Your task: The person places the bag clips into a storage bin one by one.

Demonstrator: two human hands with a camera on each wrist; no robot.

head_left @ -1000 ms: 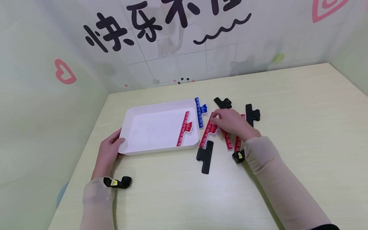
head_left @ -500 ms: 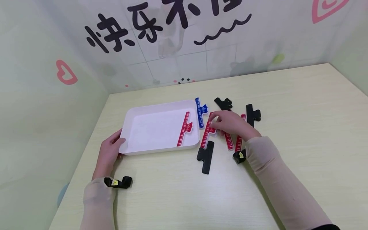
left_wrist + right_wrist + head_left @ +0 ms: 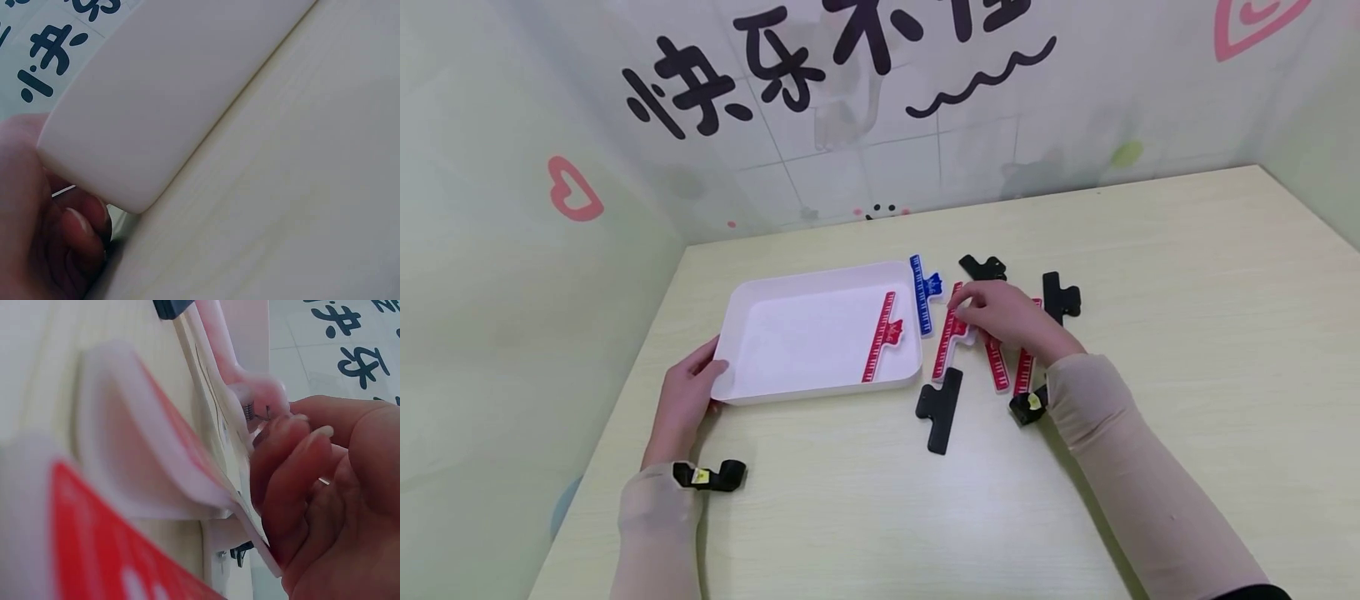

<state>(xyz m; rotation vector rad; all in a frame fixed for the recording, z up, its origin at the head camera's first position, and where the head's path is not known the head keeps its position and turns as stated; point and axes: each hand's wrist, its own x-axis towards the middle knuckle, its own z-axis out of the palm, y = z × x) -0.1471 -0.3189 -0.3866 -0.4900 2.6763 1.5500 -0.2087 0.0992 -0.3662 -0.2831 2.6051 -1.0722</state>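
With the thumb over its rim and the fingers curled at its outer side, my left hand (image 3: 683, 400) grips the left end of a white tray (image 3: 808, 393). Inside the tray, near its right wall, lies a red clip (image 3: 880, 337) printed with white piano keys. Right of the tray, my right hand (image 3: 1011, 317) pinches another red piano-key clip (image 3: 946, 354) by its grip part. In the right wrist view a spring shows in this clip (image 3: 265, 390) beside the fingertips. Two more red clips (image 3: 997, 367) (image 3: 1025, 371) lie under and beside the right hand, partly hidden.
A blue piano-key clip (image 3: 921, 296) lies along the tray's right wall. Black clips lie behind the hand (image 3: 983, 268), to its right (image 3: 1060, 296) and in front (image 3: 940, 412). A printed wall (image 3: 865, 142) stands behind the table.
My right hand has moved slightly up and right in the head view, and the red clip it pinches has shifted with it away from the tray. The left hand has stayed on the tray.
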